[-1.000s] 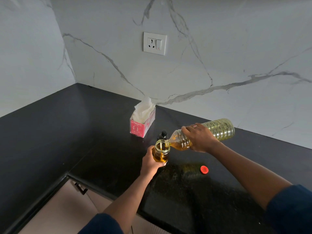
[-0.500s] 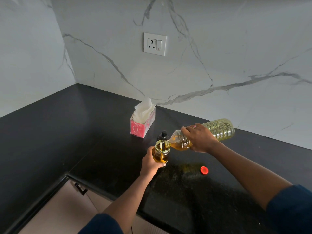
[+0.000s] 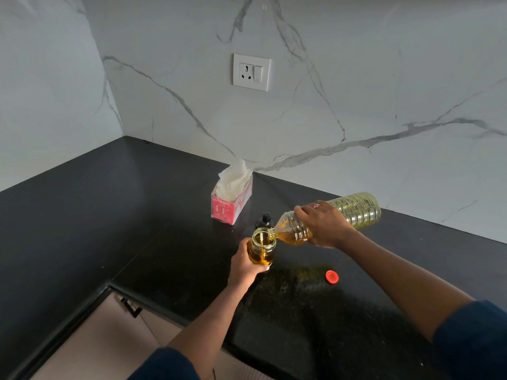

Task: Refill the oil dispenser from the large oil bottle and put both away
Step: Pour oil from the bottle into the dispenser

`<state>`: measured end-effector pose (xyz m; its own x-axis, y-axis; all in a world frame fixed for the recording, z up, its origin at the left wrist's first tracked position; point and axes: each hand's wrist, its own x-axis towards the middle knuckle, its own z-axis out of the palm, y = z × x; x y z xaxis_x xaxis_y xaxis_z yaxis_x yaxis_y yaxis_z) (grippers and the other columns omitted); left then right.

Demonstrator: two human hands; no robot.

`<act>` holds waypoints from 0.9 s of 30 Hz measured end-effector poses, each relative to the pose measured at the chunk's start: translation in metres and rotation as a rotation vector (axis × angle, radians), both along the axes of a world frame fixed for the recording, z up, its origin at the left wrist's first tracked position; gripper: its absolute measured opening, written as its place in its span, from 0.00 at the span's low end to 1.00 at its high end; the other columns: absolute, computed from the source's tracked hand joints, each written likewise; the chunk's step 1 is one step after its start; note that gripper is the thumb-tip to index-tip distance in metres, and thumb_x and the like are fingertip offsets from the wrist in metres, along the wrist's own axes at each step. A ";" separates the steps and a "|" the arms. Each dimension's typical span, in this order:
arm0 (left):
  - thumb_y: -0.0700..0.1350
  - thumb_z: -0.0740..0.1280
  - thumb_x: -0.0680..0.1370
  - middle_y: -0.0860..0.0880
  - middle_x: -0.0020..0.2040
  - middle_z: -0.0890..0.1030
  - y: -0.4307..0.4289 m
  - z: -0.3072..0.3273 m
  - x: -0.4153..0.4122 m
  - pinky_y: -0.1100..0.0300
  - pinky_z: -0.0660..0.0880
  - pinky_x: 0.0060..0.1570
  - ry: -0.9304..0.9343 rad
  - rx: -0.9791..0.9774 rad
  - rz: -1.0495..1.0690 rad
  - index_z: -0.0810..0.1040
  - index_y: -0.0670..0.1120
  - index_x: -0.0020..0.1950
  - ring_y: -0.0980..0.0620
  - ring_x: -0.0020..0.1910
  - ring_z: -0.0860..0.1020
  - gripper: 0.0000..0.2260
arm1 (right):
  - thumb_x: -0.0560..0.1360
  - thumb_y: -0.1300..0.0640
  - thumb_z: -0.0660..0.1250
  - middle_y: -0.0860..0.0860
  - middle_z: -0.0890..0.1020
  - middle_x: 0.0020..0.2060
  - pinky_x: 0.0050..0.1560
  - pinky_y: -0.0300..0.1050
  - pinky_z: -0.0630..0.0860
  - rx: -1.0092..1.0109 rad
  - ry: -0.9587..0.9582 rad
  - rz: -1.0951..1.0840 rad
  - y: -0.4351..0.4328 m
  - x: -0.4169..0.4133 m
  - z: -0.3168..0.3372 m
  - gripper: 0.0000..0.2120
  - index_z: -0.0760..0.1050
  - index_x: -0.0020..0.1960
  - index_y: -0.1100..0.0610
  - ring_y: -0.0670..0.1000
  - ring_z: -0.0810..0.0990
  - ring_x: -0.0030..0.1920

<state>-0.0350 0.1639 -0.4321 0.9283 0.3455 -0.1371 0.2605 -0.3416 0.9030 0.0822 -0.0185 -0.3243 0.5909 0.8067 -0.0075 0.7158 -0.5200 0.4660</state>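
Note:
My left hand [image 3: 242, 266] grips the glass oil dispenser [image 3: 262, 246], which stands open-topped on the black counter [image 3: 137, 215] and holds amber oil. My right hand [image 3: 326, 223] grips the large clear plastic oil bottle [image 3: 356, 208] near its shoulder. The bottle lies almost level, its mouth over the dispenser's rim, and oil runs into the dispenser. The dispenser's black pump top [image 3: 264, 220] stands just behind it. The bottle's red cap [image 3: 332, 277] lies on the counter to the right.
A pink tissue box [image 3: 231, 200] with white tissue sticking out stands behind the dispenser near the marble wall. A white socket plate [image 3: 251, 72] is on the wall. A cabinet front with a black handle [image 3: 131, 307] shows below the counter's inner corner.
Hardly anything has moved. Both hands keep their hold and the bottle stays tilted over the dispenser as the oil keeps flowing.

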 end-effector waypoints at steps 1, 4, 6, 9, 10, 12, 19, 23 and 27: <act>0.40 0.77 0.65 0.47 0.62 0.75 0.000 0.000 0.000 0.57 0.67 0.64 -0.002 0.000 0.000 0.64 0.47 0.67 0.49 0.63 0.72 0.35 | 0.65 0.47 0.73 0.55 0.77 0.60 0.63 0.52 0.69 -0.001 -0.001 0.001 0.000 0.000 0.000 0.38 0.60 0.68 0.58 0.56 0.77 0.56; 0.40 0.77 0.64 0.47 0.61 0.75 0.000 -0.001 0.000 0.58 0.67 0.63 -0.013 0.003 0.001 0.64 0.47 0.67 0.50 0.62 0.73 0.35 | 0.65 0.47 0.73 0.55 0.77 0.59 0.62 0.52 0.70 -0.001 0.001 0.000 0.001 0.001 0.000 0.37 0.60 0.68 0.58 0.56 0.77 0.56; 0.40 0.77 0.64 0.47 0.61 0.75 0.000 -0.001 0.000 0.58 0.68 0.62 -0.017 -0.002 0.002 0.65 0.47 0.66 0.50 0.62 0.73 0.34 | 0.65 0.47 0.73 0.55 0.77 0.59 0.62 0.52 0.70 -0.005 0.001 0.000 0.001 0.001 0.000 0.38 0.60 0.68 0.58 0.56 0.77 0.56; 0.40 0.77 0.64 0.47 0.61 0.75 0.000 -0.002 0.001 0.57 0.68 0.63 -0.013 -0.007 0.003 0.64 0.47 0.67 0.49 0.62 0.73 0.35 | 0.65 0.47 0.73 0.54 0.77 0.59 0.62 0.52 0.70 -0.007 -0.007 0.002 0.000 0.001 0.000 0.38 0.60 0.68 0.57 0.56 0.77 0.55; 0.40 0.77 0.64 0.47 0.62 0.75 0.000 -0.002 0.001 0.57 0.68 0.64 -0.010 -0.007 0.003 0.64 0.47 0.67 0.49 0.62 0.73 0.35 | 0.65 0.46 0.73 0.54 0.77 0.59 0.62 0.52 0.70 -0.007 -0.008 0.002 0.000 0.001 -0.001 0.38 0.60 0.68 0.57 0.55 0.78 0.55; 0.40 0.77 0.64 0.47 0.62 0.75 0.000 -0.002 0.001 0.56 0.68 0.64 -0.006 -0.005 0.003 0.64 0.47 0.67 0.49 0.63 0.72 0.35 | 0.65 0.46 0.73 0.54 0.77 0.59 0.62 0.52 0.70 -0.008 -0.007 0.002 0.001 0.002 -0.001 0.38 0.59 0.68 0.57 0.55 0.78 0.55; 0.41 0.77 0.64 0.47 0.63 0.74 0.000 -0.002 0.001 0.55 0.68 0.65 -0.001 -0.007 0.002 0.64 0.47 0.67 0.49 0.63 0.72 0.36 | 0.63 0.46 0.74 0.54 0.78 0.58 0.61 0.53 0.71 0.001 0.005 0.001 0.000 0.003 -0.002 0.39 0.61 0.67 0.57 0.55 0.78 0.54; 0.40 0.77 0.64 0.47 0.63 0.74 0.000 -0.002 0.001 0.54 0.68 0.66 0.007 -0.003 0.002 0.64 0.47 0.67 0.49 0.64 0.72 0.36 | 0.64 0.46 0.74 0.54 0.77 0.59 0.62 0.53 0.70 -0.001 0.003 0.002 0.000 0.003 -0.002 0.38 0.60 0.67 0.57 0.56 0.78 0.55; 0.40 0.77 0.64 0.47 0.63 0.74 0.000 -0.002 0.001 0.53 0.67 0.66 0.012 0.000 0.003 0.63 0.47 0.68 0.49 0.64 0.72 0.36 | 0.65 0.46 0.74 0.54 0.77 0.60 0.63 0.53 0.69 0.000 0.003 0.004 0.000 0.002 -0.001 0.38 0.60 0.68 0.57 0.56 0.77 0.56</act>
